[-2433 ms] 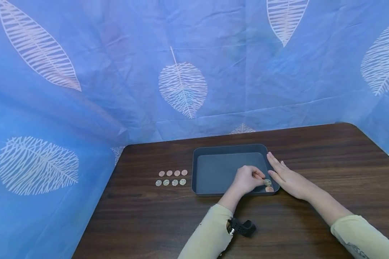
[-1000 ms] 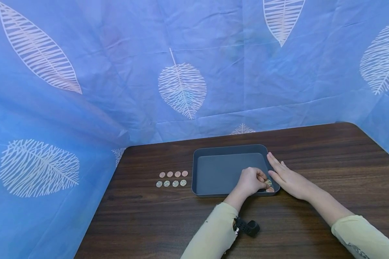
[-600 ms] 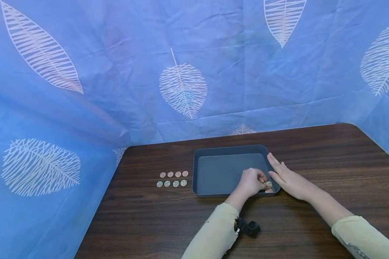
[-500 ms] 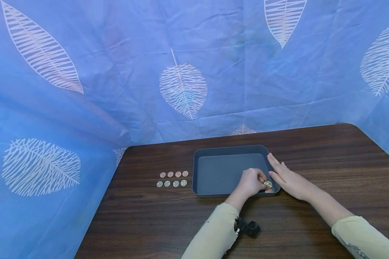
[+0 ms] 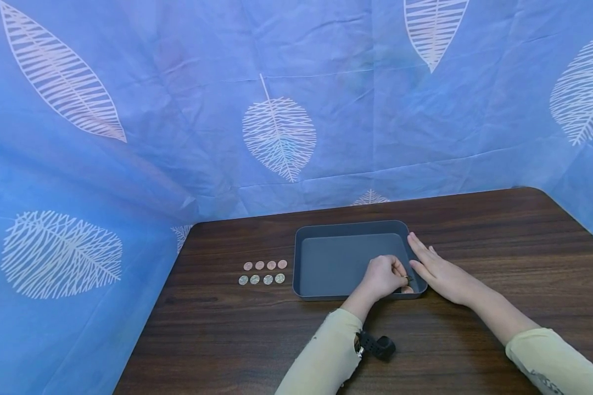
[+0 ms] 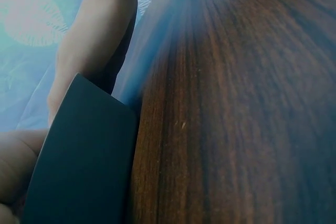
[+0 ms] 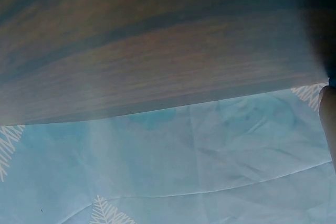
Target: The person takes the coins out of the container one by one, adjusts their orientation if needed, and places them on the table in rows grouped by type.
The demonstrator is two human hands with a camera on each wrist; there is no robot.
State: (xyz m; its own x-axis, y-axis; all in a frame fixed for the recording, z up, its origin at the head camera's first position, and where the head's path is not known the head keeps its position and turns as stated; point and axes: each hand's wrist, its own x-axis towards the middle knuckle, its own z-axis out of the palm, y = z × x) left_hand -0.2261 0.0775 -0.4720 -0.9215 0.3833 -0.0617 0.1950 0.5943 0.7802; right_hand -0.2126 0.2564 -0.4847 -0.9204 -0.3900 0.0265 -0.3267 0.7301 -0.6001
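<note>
A dark grey tray [image 5: 343, 260] lies on the wooden table. Inside its near right corner, my left hand [image 5: 381, 276] pinches a gold-coloured coin [image 5: 408, 278], which appears tilted on edge and is partly hidden by the fingertips. Just below it, a copper-coloured coin [image 5: 407, 289] lies partly covered. My right hand [image 5: 440, 277] rests with straight fingers against the outside of the tray's right wall. In the left wrist view, the tray's outer wall [image 6: 84, 156] hides most of my left hand [image 6: 18, 161]. Only a bit of finger [image 7: 329, 124] shows in the right wrist view.
Left of the tray, a row of copper-coloured coins [image 5: 271, 265] lies above a row of gold-coloured coins [image 5: 268, 280]. A black wrist camera [image 5: 378, 346] sticks out from the left sleeve. Behind the table [image 5: 217, 329] hangs a blue cloth [image 5: 336, 126] with white leaves.
My left hand has moved slightly right and closed on the gold-coloured coin, which has gone from face-up to tilted. The copper-coloured coin has shifted slightly left. My right hand has stayed put.
</note>
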